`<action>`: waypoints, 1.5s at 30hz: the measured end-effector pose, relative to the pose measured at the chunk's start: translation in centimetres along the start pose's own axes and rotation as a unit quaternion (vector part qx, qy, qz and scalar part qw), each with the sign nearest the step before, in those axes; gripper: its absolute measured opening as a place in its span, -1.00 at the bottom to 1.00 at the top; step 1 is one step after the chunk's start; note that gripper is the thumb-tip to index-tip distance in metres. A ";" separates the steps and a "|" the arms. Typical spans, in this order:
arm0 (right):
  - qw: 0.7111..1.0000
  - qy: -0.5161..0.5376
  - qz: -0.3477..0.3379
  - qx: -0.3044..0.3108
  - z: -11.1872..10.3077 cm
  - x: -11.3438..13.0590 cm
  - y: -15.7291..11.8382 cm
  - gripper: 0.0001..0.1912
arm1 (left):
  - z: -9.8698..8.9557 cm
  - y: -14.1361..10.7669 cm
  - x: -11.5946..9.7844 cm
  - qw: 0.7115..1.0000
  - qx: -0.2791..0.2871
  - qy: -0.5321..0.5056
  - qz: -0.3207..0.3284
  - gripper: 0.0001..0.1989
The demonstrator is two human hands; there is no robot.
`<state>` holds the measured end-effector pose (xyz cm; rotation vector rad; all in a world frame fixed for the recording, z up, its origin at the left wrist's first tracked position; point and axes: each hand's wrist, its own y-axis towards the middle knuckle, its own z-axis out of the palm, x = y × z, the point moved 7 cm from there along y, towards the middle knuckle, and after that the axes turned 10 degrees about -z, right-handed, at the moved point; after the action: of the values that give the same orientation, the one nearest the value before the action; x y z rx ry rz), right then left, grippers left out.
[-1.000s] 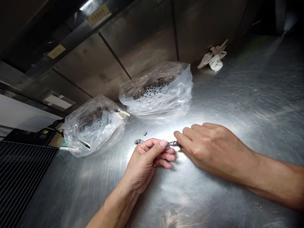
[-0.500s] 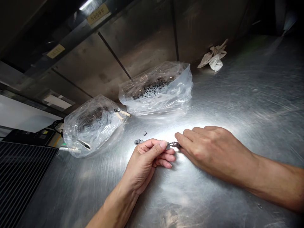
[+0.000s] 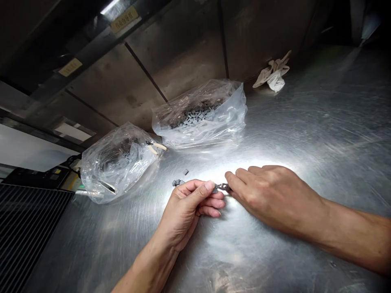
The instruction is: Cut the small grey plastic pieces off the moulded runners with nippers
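Between thumb and fingers, my left hand (image 3: 195,199) pinches a small grey block (image 3: 215,189), mostly covered by the fingertips. My right hand (image 3: 269,195) is closed around a pair of pliers (image 3: 225,187); only the dark metal jaws show, and the palm hides the handles. The jaw tips meet the right end of the block. Just beyond my left hand, several small grey pieces (image 3: 176,182) lie on the metal table (image 3: 238,252), with one ribbed grey piece (image 3: 185,172) a little apart from them.
A clear plastic bag (image 3: 201,136) of many grey pieces stands at the back. Left of it, another plastic bag (image 3: 122,187) holds grey pieces, with cream-handled pliers (image 3: 157,146) at its edge. A crumpled pair of gloves or cloth (image 3: 273,75) lies far back; a black slatted grille (image 3: 27,228) is at left.
Both hands keep almost the same place and hold. The pliers' jaws have shifted very slightly against the block, and the whole view has moved a touch.
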<state>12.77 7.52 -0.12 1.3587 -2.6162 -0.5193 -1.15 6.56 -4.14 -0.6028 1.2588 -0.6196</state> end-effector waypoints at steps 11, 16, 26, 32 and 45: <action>0.998 0.055 0.000 0.002 0.1 -0.3 0.0 -0.85 | 0.1 0.0 -0.3 1.000 0.009 -0.029 0.004 -0.73; 0.997 0.066 0.037 -0.008 0.0 -1.0 -0.3 -0.89 | 0.1 0.1 -0.2 0.999 0.029 -0.037 0.001 -0.77; 0.991 0.114 0.051 -0.056 -0.2 -0.9 0.0 -0.88 | 0.6 0.0 0.5 0.992 0.066 -0.104 -0.014 -0.70; 0.988 0.130 0.055 -0.059 -0.3 -0.8 0.1 -0.88 | 0.6 -0.1 0.7 0.989 0.053 -0.134 -0.016 -0.69; 0.990 0.119 0.054 -0.062 -0.4 -0.6 0.3 -0.86 | 0.6 0.1 0.9 0.989 0.052 -0.136 -0.011 -0.73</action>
<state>13.02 8.05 0.35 1.1577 -2.4058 -0.4643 -0.38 5.99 -4.68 -0.5935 0.9601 -0.5946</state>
